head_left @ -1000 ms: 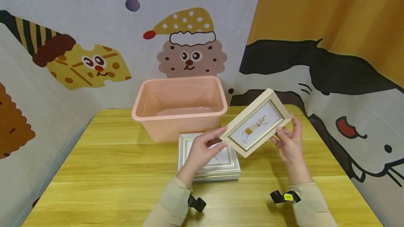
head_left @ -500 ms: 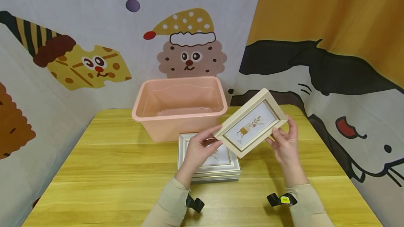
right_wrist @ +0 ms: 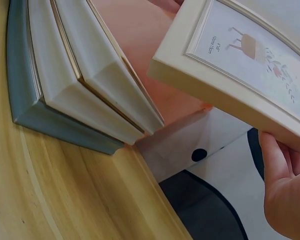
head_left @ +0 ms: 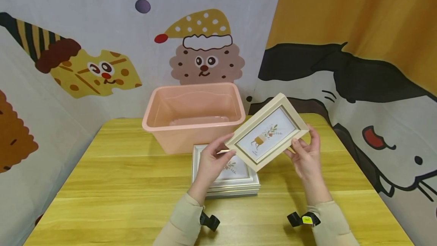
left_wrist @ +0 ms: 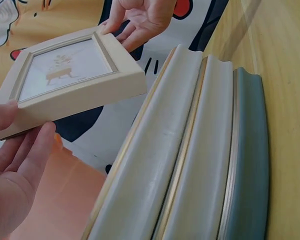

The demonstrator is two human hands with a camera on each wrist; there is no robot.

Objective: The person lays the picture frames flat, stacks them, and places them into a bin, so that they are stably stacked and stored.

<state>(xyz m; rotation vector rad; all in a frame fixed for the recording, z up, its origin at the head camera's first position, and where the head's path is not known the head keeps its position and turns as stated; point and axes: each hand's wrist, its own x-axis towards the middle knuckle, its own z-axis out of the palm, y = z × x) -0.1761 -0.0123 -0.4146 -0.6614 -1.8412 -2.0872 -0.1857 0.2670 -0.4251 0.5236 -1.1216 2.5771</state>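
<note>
Both hands hold a cream picture frame (head_left: 268, 132), tilted in the air with its picture of a plant in a legged pot facing up. My left hand (head_left: 212, 162) pinches its left corner between thumb and fingers. At the opposite corner, my right hand (head_left: 307, 155) grips the edge, thumb on the front. Beneath, a stack of picture frames (head_left: 232, 191) lies on the table, the top one partly covered by my left hand and the held frame. In the left wrist view the stack shows two white frames (left_wrist: 155, 145) over a blue-green frame (left_wrist: 250, 160).
A pink plastic bin (head_left: 194, 134) stands at the back of the wooden table (head_left: 112, 185), just behind the stack. Behind the table hangs a cloth (head_left: 119, 22) printed with cartoon figures. Each wrist wears a small black camera (head_left: 209, 221).
The held frame and both hands have shifted a little to the left, over the stack. The stack and the bin stay where they were.
</note>
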